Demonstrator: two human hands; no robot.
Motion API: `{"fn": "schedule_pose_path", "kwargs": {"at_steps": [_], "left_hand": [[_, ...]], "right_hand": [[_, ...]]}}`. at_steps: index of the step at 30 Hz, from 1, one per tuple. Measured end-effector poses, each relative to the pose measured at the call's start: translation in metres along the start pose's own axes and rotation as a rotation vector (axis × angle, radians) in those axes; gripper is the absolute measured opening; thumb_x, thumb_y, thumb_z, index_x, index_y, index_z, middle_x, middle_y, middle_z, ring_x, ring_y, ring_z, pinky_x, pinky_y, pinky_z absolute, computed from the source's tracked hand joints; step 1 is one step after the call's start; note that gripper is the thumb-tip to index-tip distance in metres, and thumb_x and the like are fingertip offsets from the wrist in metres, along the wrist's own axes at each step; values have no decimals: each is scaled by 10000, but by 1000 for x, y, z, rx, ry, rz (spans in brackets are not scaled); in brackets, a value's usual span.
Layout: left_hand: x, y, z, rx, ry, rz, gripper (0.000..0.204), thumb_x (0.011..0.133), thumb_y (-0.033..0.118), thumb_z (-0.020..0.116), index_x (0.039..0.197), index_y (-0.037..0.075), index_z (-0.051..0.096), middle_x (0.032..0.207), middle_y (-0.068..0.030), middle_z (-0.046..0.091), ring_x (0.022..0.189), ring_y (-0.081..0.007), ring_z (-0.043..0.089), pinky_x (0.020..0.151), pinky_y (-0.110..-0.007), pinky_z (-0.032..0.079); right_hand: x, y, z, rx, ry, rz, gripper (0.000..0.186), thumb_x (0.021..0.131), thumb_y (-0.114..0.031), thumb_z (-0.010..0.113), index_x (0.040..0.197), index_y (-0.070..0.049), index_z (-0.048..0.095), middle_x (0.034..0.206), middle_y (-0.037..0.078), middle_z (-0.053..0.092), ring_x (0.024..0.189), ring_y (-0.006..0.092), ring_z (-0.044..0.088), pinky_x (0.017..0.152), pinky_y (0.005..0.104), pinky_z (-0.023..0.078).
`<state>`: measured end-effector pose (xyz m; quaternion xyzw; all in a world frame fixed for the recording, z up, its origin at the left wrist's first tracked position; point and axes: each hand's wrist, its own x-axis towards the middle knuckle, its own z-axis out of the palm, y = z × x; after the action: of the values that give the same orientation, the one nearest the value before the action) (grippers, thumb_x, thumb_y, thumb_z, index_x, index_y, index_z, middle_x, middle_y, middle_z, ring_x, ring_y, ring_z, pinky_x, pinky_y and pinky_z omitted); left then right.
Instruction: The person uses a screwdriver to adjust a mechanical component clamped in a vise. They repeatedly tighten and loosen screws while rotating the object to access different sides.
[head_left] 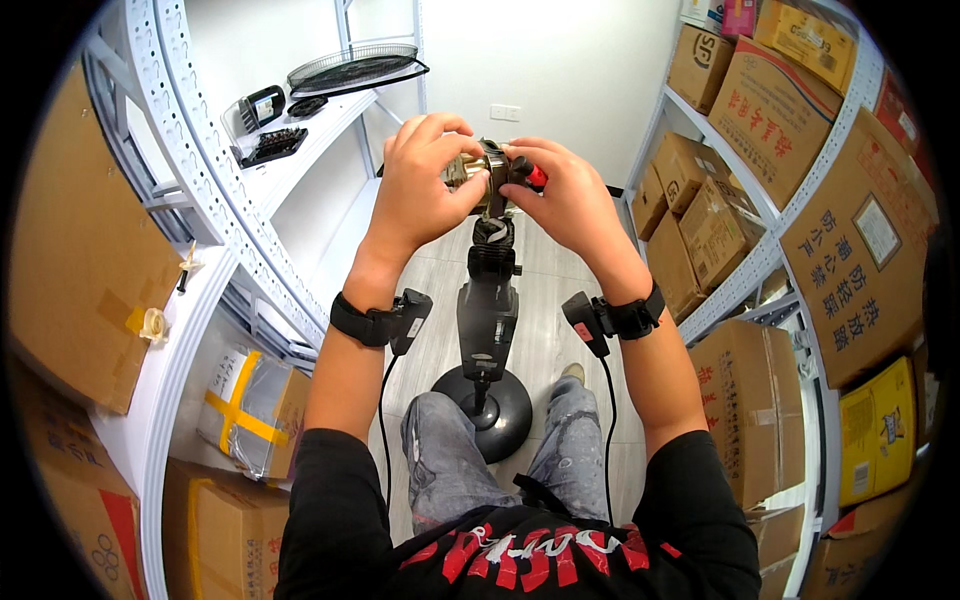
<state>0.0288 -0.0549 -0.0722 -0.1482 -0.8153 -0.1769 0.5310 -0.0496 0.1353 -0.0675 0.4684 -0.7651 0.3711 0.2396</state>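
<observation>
A metal fan motor head [492, 160] tops a black stand [487, 325] rising from a round black base [510, 410] between my legs. My left hand [425, 185] has its fingers curled round the left of the motor, thumb against its front. My right hand [555, 195] is closed at its right side, beside a small black-and-red part [532, 172]; whether that part is held or attached, I cannot tell. My fingers hide much of the motor. A device is strapped on each wrist, with cables hanging down.
A white left shelf [305, 130] holds a round black grille [355, 65] and small dark parts [275, 145]. Cardboard boxes fill the right racks [760, 110] and stand low on the left [225, 530]. A large brown cardboard panel [80, 260] is at far left. A white wall [540, 60] closes the aisle.
</observation>
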Motion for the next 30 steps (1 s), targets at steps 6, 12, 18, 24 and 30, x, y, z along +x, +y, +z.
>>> {"fn": "schedule_pose_path", "kwargs": {"at_steps": [6, 12, 18, 24, 30], "left_hand": [[3, -6, 4, -31, -21, -1, 94, 800, 100, 752, 883, 72, 718, 1014, -47, 712, 1034, -272, 630, 930, -401, 467], [0, -16, 9, -105, 11, -74, 63, 803, 138, 742, 853, 100, 736, 1002, 1, 731, 1035, -256, 632, 914, -406, 439], [1, -7, 6, -75, -4, -14, 81, 792, 147, 746, 854, 95, 744, 975, -2, 731, 1044, -258, 635, 917, -412, 440], [0, -10, 12, -23, 40, -58, 50, 779, 127, 744, 816, 93, 741, 981, -6, 726, 1059, -252, 631, 918, -409, 432], [0, -5, 8, -35, 75, 8, 27, 766, 112, 742, 779, 91, 730, 1011, -12, 715, 1079, -267, 617, 916, -411, 425]], "right_hand": [[0, -3, 0, -6, -18, 33, 385, 829, -146, 808, 1199, -68, 739, 1257, 79, 714, 967, 290, 728, 871, 382, 589], [-1, 1, 1, -10, 4, -16, 403, 831, -147, 805, 1220, -70, 731, 1262, 89, 714, 978, 297, 729, 884, 384, 588], [-2, 1, 2, 2, 7, 2, 397, 832, -137, 802, 1217, -66, 731, 1266, 99, 713, 984, 300, 729, 887, 385, 589], [-1, -1, 2, 21, 3, 18, 394, 830, -130, 803, 1212, -66, 733, 1270, 101, 712, 978, 298, 731, 880, 386, 590], [-3, -3, 2, 4, 20, 7, 400, 828, -129, 806, 1217, -68, 733, 1267, 100, 714, 984, 298, 732, 878, 382, 591]]}}
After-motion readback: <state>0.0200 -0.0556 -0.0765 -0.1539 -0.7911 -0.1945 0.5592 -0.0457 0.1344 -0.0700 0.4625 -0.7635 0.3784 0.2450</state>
